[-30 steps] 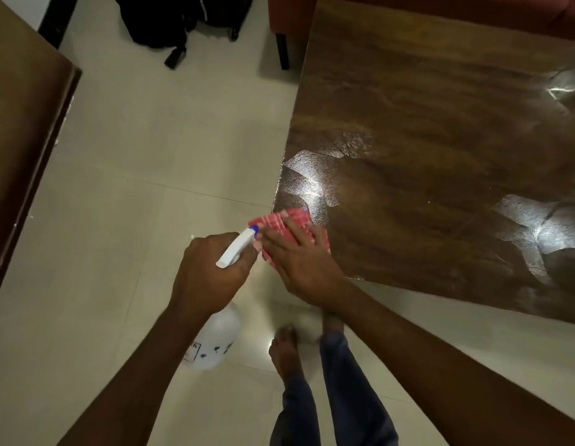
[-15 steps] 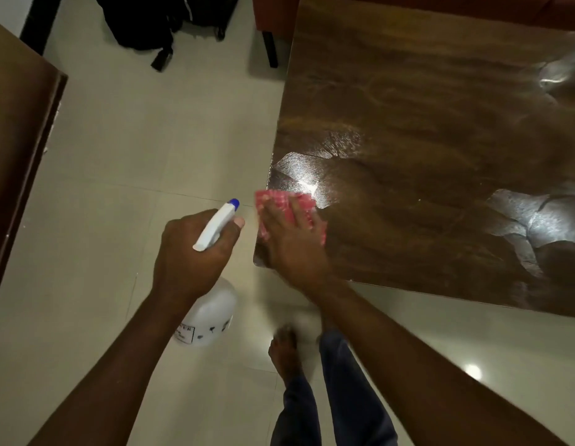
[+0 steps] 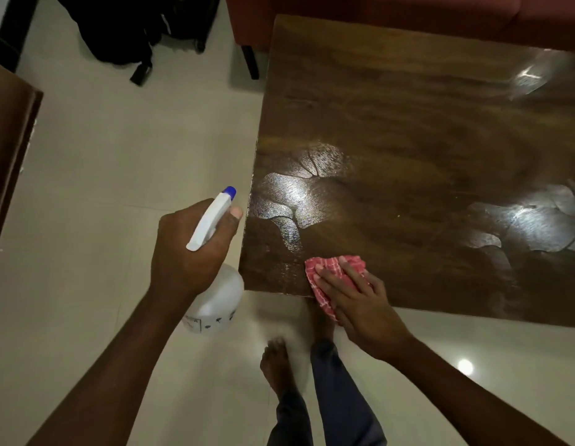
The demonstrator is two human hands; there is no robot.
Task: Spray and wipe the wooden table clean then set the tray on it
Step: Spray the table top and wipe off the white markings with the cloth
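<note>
We're mid-wipe; right hand [image 3: 360, 304] presses red checked cloth [image 3: 324, 264] flat at the edge of the dark wooden table [image 3: 408, 140]; left hand [image 3: 189, 249] grips white plastic spray bottle [image 3: 219, 300]; tray unseen.

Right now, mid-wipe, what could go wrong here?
1. The red cloth overhangs the near edge of the table under the right hand; it might slip off.
2. Shiny wet patches lie unwiped and may dry streaky.
3. The left hand holds the spray bottle over the tile floor by a bare foot; drips could be slippery.
</note>
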